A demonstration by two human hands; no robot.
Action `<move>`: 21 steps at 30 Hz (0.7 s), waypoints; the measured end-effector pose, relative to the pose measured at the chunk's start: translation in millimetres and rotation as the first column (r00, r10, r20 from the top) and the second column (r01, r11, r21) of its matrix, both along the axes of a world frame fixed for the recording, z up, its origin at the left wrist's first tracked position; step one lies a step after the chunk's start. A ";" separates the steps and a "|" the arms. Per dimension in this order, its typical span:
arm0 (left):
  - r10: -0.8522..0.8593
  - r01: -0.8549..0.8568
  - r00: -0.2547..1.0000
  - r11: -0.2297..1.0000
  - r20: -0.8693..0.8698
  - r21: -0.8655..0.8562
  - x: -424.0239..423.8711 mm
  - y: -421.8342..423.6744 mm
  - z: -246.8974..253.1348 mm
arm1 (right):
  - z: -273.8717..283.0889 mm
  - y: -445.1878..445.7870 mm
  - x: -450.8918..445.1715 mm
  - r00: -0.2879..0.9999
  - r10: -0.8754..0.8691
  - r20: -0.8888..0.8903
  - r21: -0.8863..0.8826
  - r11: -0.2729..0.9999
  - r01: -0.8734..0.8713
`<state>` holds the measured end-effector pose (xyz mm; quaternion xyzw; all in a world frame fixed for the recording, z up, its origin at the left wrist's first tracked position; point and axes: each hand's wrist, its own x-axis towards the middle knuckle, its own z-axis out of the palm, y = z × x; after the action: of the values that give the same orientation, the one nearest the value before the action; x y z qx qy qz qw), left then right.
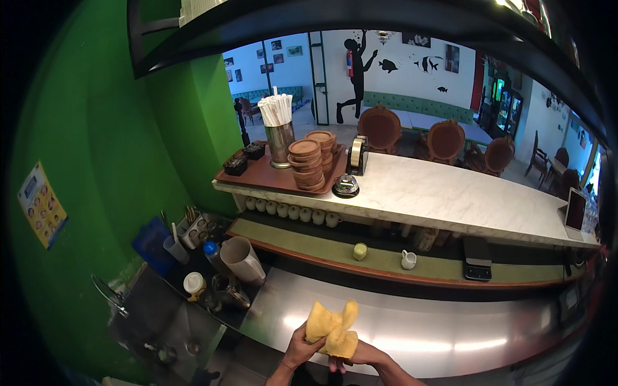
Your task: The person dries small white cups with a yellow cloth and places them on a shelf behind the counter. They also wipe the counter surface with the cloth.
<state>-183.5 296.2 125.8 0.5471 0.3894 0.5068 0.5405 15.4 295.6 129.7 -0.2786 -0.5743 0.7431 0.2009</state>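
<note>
A crumpled yellow cloth (333, 330) is bunched between both hands, just over the near edge of a stainless steel worktop (415, 333). My left hand (304, 345), with a thin bracelet at the wrist, grips the cloth from its left side, the thumb lying across it. My right hand (350, 359) is at the cloth's lower right, largely covered by it; a few fingertips show below, so its grip on the cloth cannot be made out.
A sink (178, 337) with a curved faucet (108, 294) lies at left. Beside the worktop stand a plastic pitcher (243, 260) and jars. A green shelf (314, 246) holds a small white jug (408, 259), a green glass (359, 251) and a scale (477, 260), below a marble counter (434, 193).
</note>
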 end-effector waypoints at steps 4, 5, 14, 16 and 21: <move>0.250 -0.251 0.966 0.968 0.072 0.006 -9.9 3.1 -13.9 | -26.0 -8.7 4.7 0.924 -0.153 -0.351 -0.320 0.947 0.036; 0.387 -0.390 0.916 0.921 0.110 0.008 -14.8 9.7 -18.0 | -21.5 -12.0 6.9 0.948 -0.168 -0.270 -0.330 0.941 0.073; 0.280 -0.306 0.946 0.937 0.161 0.168 -25.4 3.5 40.1 | 26.0 -4.1 29.9 0.859 -0.510 -0.038 0.026 0.859 0.511; 0.164 -0.175 0.980 0.979 0.109 0.102 -13.4 -3.0 43.8 | 42.4 -4.2 11.5 0.812 -0.562 -0.161 0.177 0.793 0.584; 0.103 -0.098 0.994 0.987 -0.034 0.128 6.6 -7.4 29.5 | 32.2 -4.1 -20.0 0.758 -0.617 -0.210 -0.242 0.784 0.572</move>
<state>-176.9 288.9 155.3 0.5700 0.3944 0.5459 0.4707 -4.6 291.4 161.9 -0.3552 -0.3587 0.7162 0.4819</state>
